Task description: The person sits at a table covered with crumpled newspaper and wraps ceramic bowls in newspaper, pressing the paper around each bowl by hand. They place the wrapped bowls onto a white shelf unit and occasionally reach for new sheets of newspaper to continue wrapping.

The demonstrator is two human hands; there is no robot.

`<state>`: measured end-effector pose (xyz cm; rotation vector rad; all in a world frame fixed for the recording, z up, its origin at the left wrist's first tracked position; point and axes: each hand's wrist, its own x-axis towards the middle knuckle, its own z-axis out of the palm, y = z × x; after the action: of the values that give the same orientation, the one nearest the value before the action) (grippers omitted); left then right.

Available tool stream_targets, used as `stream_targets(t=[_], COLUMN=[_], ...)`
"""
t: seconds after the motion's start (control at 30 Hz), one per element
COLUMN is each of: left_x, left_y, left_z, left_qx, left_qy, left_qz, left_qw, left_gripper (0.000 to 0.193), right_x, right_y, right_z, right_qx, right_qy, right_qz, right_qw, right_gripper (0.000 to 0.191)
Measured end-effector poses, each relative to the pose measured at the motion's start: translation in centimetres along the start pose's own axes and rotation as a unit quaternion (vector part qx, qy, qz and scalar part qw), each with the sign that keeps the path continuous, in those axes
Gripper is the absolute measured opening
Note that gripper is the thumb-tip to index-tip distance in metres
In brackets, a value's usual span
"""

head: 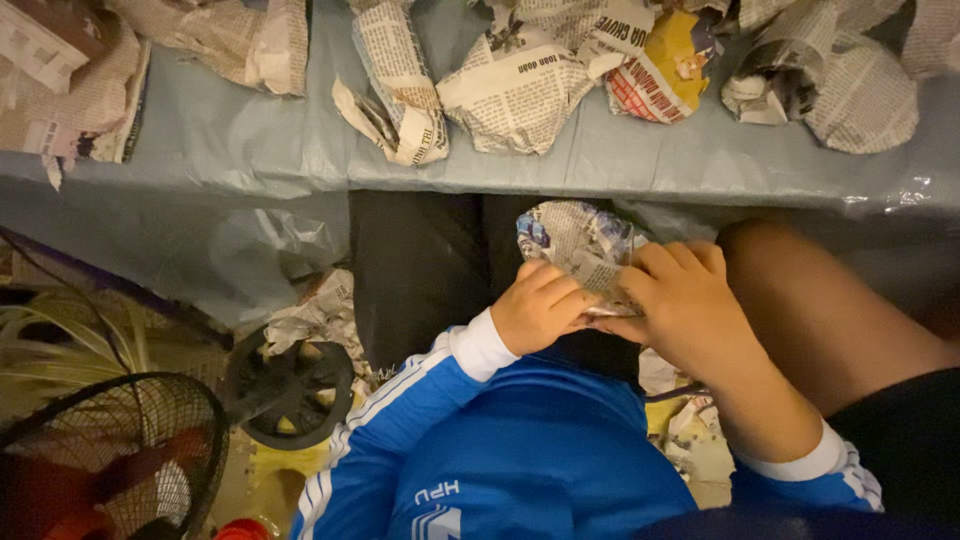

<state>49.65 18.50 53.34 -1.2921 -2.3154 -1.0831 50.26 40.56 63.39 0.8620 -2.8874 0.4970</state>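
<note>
Head view, looking down at lap level. Both hands meet on one small bundle wrapped in newspaper, held in front of the body just below the counter edge. Left hand curled against the bundle's lower left side, fingers folded in, grip pressed onto the paper. Right hand over the bundle's lower right side, fingers lying across the wrap, grip closed on it too; the two hands almost touch under the bundle. Something pale and shiny shows at the bundle's lower edge between the hands; cannot tell what it is. Blue sleeves with white stripes and white cuffs on both arms. Counter draped in grey plastic sheet, carrying a row of other newspaper-wrapped lumps along the top: a narrow one left of centre, a broad one beside it, one with yellow and red print, a rounded one at far right, flat crumpled sheets at far left. Below, left of the person: a black fan base, a wire fan guard, loose paper scraps on the floor. A bare knee at right.
</note>
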Motion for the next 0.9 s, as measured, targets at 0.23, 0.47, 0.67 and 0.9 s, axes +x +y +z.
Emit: stream_targets(t=[0.23,0.47,0.67,0.9], left_x=[0.4,1.1,1.7,2.7], left_y=[0.2,0.5,0.7,2.1], left_z=[-0.6,-1.3,-1.5,-1.8], left_qx=[0.046,0.047,0.027,0.041], left_qy=[0.071,0.015,-0.008,-0.017], left_qz=[0.056,0.050,0.020,-0.004], left_qw=[0.995,0.998,0.999,0.999], left_gripper=[0.039,0.039,0.027,0.012], right_x=[-0.7,-1.3,-3.0,-5.3], right_y=[-1.2,-0.6,-0.7,-0.2], right_z=[0.6,1.4,3.0,6.6], right_qx=[-0.051,-0.020,-0.015,0.006], right_qy=[0.040,0.040,0.150,0.158], right_qz=[0.024,0.059,0.031,0.018], right_qw=[0.998,0.997,0.988,0.987], right_gripper=[0.052,0.077,0.062,0.030])
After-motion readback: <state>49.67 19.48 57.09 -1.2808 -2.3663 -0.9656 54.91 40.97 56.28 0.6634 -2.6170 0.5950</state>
